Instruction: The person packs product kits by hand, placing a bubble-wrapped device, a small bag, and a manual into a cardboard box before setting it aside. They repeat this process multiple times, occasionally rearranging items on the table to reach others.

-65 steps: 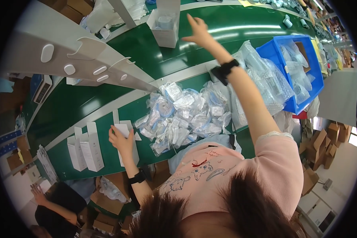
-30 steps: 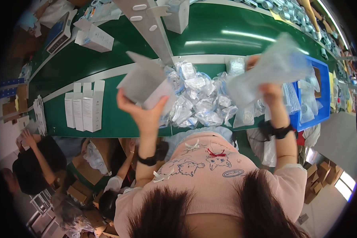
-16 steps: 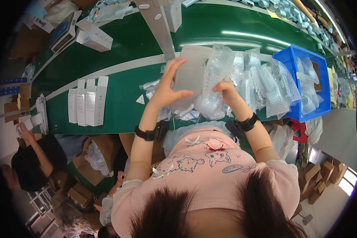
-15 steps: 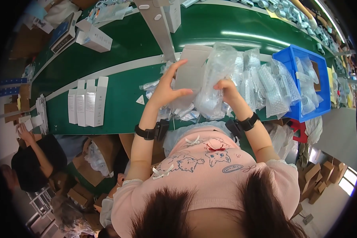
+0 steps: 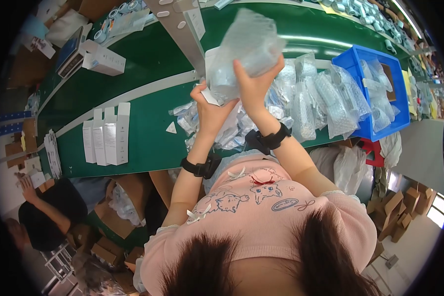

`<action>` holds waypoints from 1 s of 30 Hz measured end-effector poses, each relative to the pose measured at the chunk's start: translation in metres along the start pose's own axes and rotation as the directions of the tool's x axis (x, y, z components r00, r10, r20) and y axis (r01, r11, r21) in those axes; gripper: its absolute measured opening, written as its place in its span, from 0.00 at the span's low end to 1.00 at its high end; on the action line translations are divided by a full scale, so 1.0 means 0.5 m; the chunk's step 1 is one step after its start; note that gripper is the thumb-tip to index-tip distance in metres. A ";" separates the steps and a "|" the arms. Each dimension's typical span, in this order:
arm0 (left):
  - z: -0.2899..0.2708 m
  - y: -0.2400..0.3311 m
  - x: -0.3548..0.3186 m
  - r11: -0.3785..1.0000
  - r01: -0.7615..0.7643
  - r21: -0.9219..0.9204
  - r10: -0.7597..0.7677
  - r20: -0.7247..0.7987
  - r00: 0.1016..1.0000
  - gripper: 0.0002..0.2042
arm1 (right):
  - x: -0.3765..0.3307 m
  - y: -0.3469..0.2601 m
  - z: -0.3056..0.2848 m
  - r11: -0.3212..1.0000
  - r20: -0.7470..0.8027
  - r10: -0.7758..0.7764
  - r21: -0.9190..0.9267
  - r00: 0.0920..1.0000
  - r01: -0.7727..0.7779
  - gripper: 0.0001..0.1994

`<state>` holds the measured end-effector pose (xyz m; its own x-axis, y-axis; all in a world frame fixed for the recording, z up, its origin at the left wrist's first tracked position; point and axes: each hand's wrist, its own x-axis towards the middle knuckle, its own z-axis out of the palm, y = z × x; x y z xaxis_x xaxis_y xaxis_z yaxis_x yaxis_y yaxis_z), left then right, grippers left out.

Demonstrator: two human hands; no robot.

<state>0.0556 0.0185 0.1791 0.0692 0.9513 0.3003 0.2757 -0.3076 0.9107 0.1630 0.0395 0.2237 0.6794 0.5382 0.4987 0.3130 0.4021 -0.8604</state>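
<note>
My right hand (image 5: 257,89) grips a clear bubble-wrap bag (image 5: 247,42) with something pale inside, its contents too blurred to name. The bag is held up in front of a white carton (image 5: 211,96), which it mostly hides. My left hand (image 5: 210,109) has its fingers round the carton's lower left side. Whether the bag is inside the carton or only against it, I cannot tell. Beneath both hands lies a heap of small clear-bagged parts (image 5: 234,129). Several filled bubble-wrap bags (image 5: 330,101) lie side by side to the right.
A blue bin (image 5: 351,58) with bagged items stands at the table's right end. Several white cartons (image 5: 114,138) stand on the green table (image 5: 153,128) at left. A metal post (image 5: 180,37) rises beyond my hands. Another person's hand (image 5: 27,187) shows at far left.
The bubble-wrap bag has moved up and left in my right hand, across the front of the carton. My left hand has lowered slightly and closed in on the carton.
</note>
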 end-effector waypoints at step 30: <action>-0.083 0.034 0.053 0.994 -0.103 0.041 0.098 0.108 0.989 0.25 | 0.055 0.156 -0.289 0.363 0.809 0.132 -0.577 0.573 0.731 0.16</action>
<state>0.0224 0.0377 0.2144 0.1989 0.9131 0.3559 0.3057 -0.4029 0.8627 0.3018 -0.0214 0.1553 -0.1060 0.9605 0.2575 0.9937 0.1120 -0.0086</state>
